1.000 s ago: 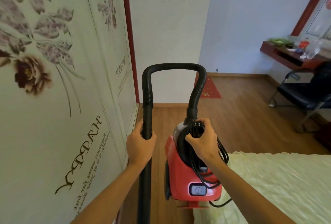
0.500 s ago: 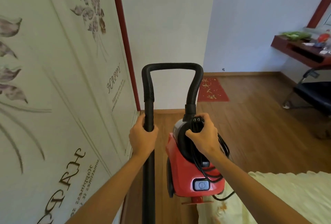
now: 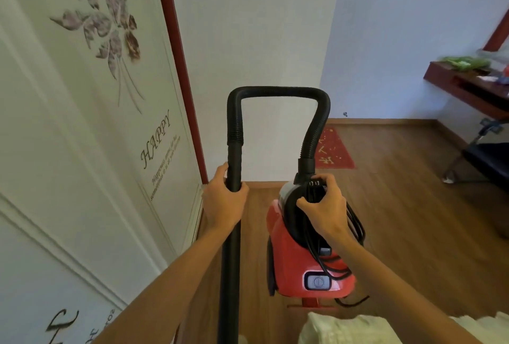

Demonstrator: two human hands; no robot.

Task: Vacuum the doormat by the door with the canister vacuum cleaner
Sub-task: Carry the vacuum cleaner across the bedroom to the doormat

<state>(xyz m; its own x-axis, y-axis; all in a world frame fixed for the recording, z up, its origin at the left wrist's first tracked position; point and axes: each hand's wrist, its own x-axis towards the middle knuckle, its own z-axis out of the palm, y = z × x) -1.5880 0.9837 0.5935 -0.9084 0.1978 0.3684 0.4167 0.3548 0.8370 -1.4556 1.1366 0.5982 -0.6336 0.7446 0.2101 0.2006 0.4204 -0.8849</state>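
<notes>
I carry a red canister vacuum cleaner (image 3: 297, 258) above the wooden floor. My right hand (image 3: 325, 206) grips its black top handle together with the wound black cord. My left hand (image 3: 223, 200) grips the upright black wand (image 3: 232, 233). A ribbed black hose (image 3: 278, 91) arches from the wand over to the canister. The red doormat (image 3: 334, 151) with gold marks lies on the floor ahead, beside the white wall, partly hidden behind the hose.
A white wardrobe (image 3: 82, 137) with flower print and a red edge runs along my left. A pale bed corner (image 3: 358, 327) sits at the bottom right. A red-brown desk (image 3: 468, 87) and a black chair (image 3: 487, 159) stand at the right.
I have walked forward: the bed has slid down out of view, the wardrobe has passed by on the left, and the doormat looks nearer. Both hands keep their grips.
</notes>
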